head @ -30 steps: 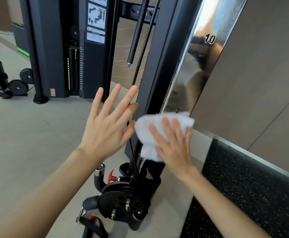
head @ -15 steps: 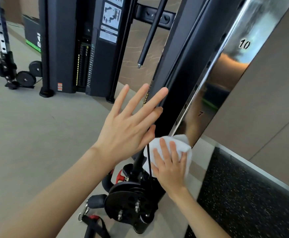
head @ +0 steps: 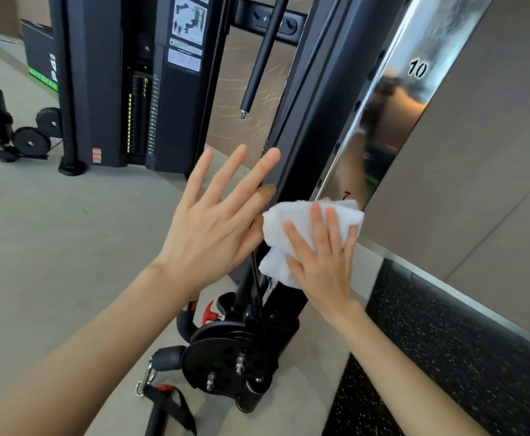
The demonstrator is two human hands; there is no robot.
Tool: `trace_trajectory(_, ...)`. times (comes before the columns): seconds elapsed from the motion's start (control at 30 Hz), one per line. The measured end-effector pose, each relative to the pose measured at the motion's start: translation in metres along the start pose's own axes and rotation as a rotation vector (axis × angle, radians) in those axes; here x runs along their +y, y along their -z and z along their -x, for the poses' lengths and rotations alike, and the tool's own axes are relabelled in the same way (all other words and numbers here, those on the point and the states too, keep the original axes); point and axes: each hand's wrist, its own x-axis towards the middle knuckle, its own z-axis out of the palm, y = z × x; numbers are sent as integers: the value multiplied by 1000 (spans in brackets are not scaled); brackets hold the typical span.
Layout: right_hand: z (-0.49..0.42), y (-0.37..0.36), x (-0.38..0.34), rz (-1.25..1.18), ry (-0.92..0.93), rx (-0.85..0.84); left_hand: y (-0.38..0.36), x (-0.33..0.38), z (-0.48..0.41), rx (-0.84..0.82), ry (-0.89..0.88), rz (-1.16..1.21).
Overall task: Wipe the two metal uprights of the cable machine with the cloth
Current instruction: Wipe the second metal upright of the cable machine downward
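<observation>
Right hand [head: 323, 262] lies flat on the crumpled white cloth [head: 292, 221], fingers straight and clamping nothing, pressing it onto the low end of the polished, numbered chrome upright [head: 380, 121], just under the 7. A flat palm probably spreads the wipe wider. Left hand [head: 216, 215] is splayed and empty, fingertips against the matte black frame post [head: 307, 121], likely bracing.

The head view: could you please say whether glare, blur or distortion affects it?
Head view: the metal upright mirrors the room, with glare near its top, its numbers 10 and 7 legible; head view: the black post leans, likely from the wide lens; head view: the left hand, right hand and cloth are sharp, print on the far label unreadable.
</observation>
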Motion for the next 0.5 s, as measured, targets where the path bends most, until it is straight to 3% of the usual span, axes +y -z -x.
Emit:
trace_trajectory(0.27, 120, -39, -50, -61, 69, -165, 5, 4, 1, -55, -8, -32)
trace_trajectory(0.4, 98, -31, -31, -91, 111, -94, 8, 7, -1, -76, 12, -42)
trace_trajectory(0.5, 41, -16, 4, -134, 43, 42, 7, 11, -1, -81, 25, -57)
